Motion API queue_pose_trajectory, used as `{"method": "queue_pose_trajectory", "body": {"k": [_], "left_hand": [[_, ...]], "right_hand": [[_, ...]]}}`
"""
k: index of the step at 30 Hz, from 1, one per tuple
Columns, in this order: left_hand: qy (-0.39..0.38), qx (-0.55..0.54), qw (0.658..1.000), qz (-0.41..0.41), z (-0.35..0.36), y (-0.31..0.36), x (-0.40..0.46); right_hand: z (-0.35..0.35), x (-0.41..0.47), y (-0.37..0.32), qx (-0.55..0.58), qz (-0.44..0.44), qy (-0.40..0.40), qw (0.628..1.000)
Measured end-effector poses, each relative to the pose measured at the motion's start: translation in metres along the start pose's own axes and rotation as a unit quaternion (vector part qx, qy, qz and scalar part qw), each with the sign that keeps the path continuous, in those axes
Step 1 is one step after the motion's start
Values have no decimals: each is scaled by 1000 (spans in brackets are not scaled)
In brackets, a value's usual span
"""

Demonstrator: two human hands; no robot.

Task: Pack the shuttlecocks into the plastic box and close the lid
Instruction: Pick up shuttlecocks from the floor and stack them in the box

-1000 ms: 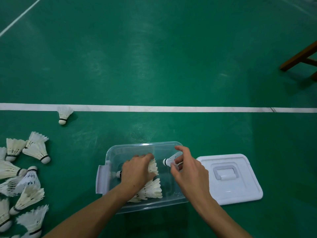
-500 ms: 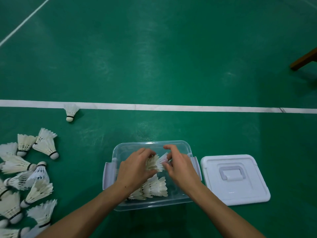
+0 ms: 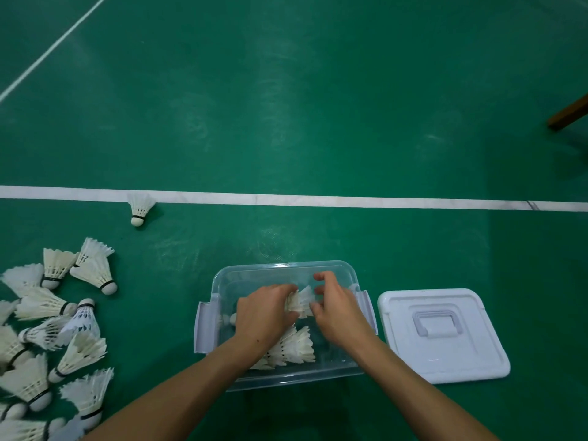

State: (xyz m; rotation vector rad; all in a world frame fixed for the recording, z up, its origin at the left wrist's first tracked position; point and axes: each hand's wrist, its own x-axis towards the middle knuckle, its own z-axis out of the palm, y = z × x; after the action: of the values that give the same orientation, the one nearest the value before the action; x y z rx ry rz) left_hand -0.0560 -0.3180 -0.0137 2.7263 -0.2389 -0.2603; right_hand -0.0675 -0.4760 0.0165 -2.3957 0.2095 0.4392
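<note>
1. Packing is under way: the left hand point(image 3: 265, 316) and right hand point(image 3: 339, 313) both pinch one shuttlecock point(image 3: 300, 302) over the plastic box point(image 3: 280, 270), lower centre of frame.
2. Next, I judge: seat it, then fetch from the loose pile point(image 3: 47, 329), lower left.
3. Count: one box; one lid point(image 3: 445, 361) to its right; roughly fifteen loose shuttlecocks, several cut off by the frame edge.

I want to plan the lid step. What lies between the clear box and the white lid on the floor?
Only bare green floor lies between the plastic box and the lid; the head view shows it.
</note>
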Motion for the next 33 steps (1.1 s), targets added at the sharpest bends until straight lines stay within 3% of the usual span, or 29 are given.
{"method": "queue_pose_trajectory", "body": {"k": [8,15,23,33], "left_hand": [[-18,-34,999,14,2,-3,0],[98,-185,978,3,-60,-26,-23],[188,-241,946,-110,-128,-152,-75],[233,-210,914,-258,-140,-302,-119]], "right_hand": [[-46,-14,-3,68,-32,63,995],[-56,-1,-29,67,-78,72,992],[-9,21,-109,6,-164,25,986],[97,64,-213,-87,-290,-50,952]]}}
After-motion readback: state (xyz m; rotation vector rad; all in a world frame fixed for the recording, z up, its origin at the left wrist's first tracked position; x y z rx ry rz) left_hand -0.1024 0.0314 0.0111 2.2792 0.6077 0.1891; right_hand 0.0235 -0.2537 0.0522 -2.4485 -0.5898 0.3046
